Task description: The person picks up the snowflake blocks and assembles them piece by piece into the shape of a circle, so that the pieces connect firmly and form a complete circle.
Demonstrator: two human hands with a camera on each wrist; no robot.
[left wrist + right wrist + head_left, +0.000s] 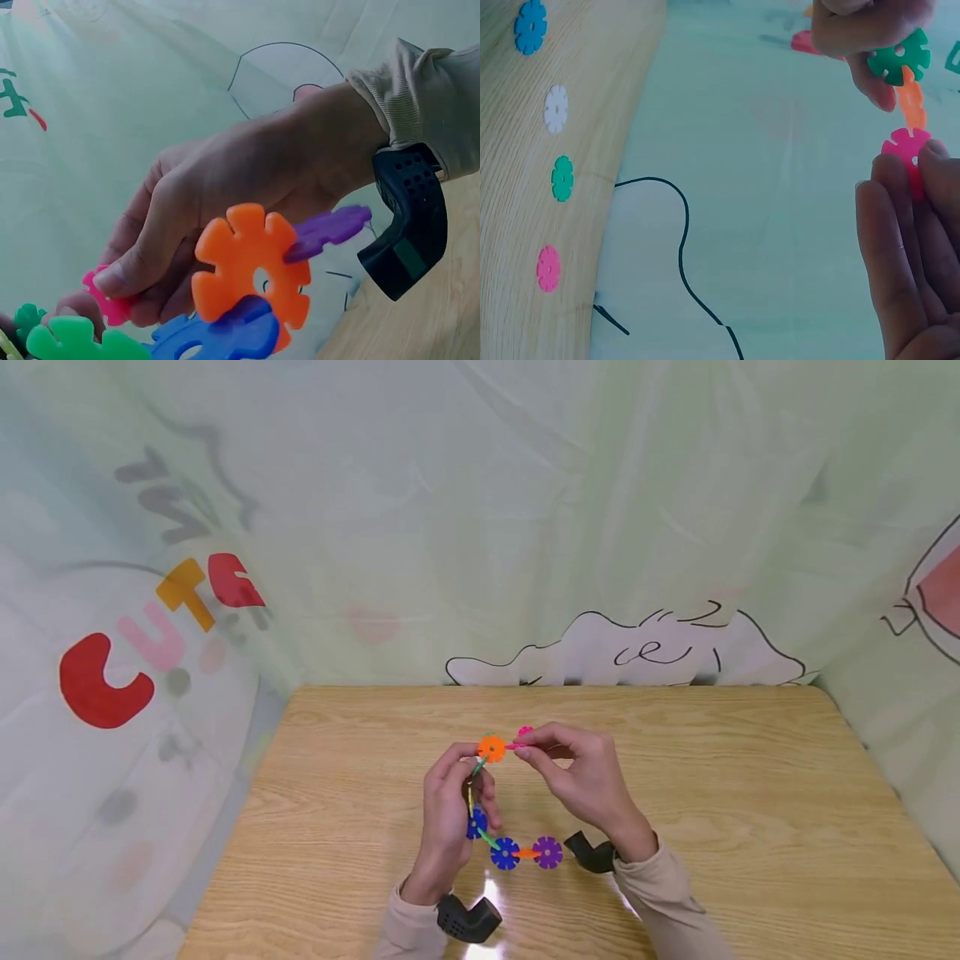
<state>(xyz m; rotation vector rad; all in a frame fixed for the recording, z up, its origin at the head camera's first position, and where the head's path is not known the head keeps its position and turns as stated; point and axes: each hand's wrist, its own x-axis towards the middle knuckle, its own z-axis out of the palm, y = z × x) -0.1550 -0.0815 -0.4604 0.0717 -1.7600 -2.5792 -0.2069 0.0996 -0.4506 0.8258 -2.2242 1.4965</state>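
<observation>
My left hand (pixel 450 802) grips a chain of slotted plastic flower discs, which curves down past its fingers. An orange disc (pixel 492 748) tops the chain, with a green disc (pixel 911 52) below it at my left fingertips. Lower down hang a blue disc (pixel 505 853), an orange disc (pixel 259 255) and, at the end, a purple disc (pixel 548 852). Between thumb and fingers, my right hand (pixel 585 772) pinches a pink disc (pixel 904 150). Its edge meets the top orange disc (pixel 913 109). Part of the chain is hidden behind my left hand.
On the wooden table (pixel 337 827) lie loose discs: blue (pixel 531 27), white (pixel 556 109), green (pixel 562 178) and pink (pixel 548 268). A printed cloth (pixel 525 527) hangs behind the table. Each wrist carries a black camera mount (pixel 468 920).
</observation>
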